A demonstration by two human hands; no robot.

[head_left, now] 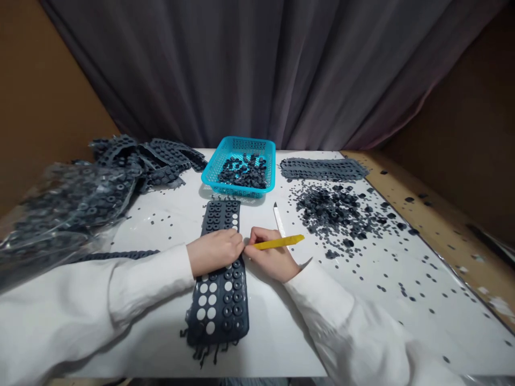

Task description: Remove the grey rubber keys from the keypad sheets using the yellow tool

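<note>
A long black rubber sheet (219, 295) with rows of moulded rings lies lengthwise before me. White round holes show where the tabletop is visible through it. My left hand (217, 251) rests across its middle, fingers curled and closed at its right edge. Just beside, my right hand (271, 254) is closed around a slim yellow tool (281, 243), whose back end points right. The tool's working tip is hidden between the hands, and the fingertips of both hands nearly meet there.
Behind the sheet stands a blue basket (207, 179) holding black rings. A pointed metal strip (278, 219) lies near my right hand. Loose black bits form a pile (332, 209) at right, below another sheet (324, 169). Left are a plastic bag (80, 198) of rings and stacked sheets (161, 155).
</note>
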